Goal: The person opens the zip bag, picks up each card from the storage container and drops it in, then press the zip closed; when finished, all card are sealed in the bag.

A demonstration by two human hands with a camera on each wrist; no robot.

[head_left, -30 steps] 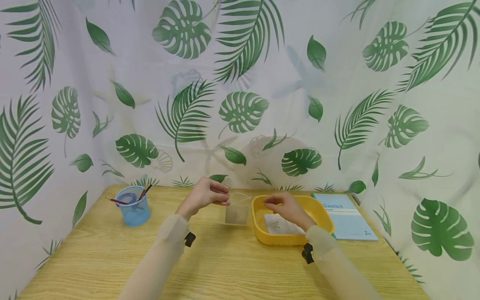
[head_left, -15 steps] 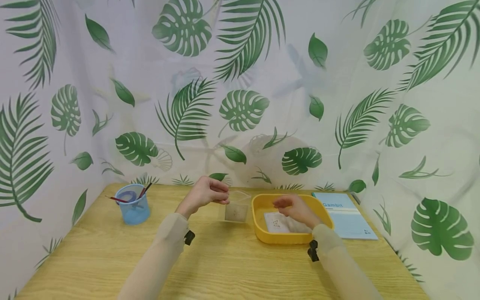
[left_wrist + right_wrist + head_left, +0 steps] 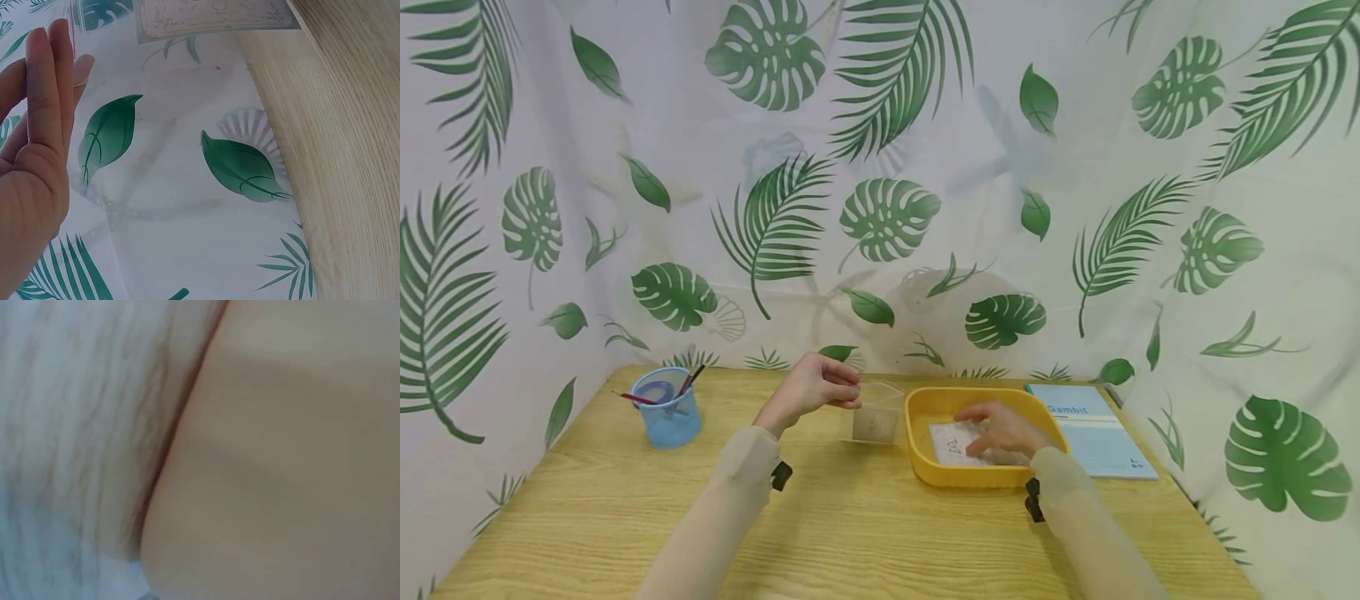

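Note:
My left hand (image 3: 820, 386) pinches the upper edge of a clear plastic bag (image 3: 880, 393), which hangs over the table. In its lower part sits a greyish printed card (image 3: 875, 424); the left wrist view shows the card's patterned lower edge (image 3: 219, 28). Inside the yellow basket (image 3: 955, 477) my right hand (image 3: 1007, 429) reaches over a white printed sheet or packet (image 3: 949, 444), its thumb and fingers apart. Part of that white thing is hidden under the hand. The right wrist view is blurred and filled by a beige surface and whitish streaks.
A blue mesh pen holder (image 3: 672, 421) with pencils and a roll of tape stands at the left. To the right of the basket lies a light blue notebook (image 3: 1105, 446). Leaf-patterned cloth (image 3: 880, 325) borders the wooden table (image 3: 850, 533) at the back and sides.
My right hand has moved slightly right and lower into the basket, and its thumb and fingers have spread apart. The left hand stays nearly still, holding the bag.

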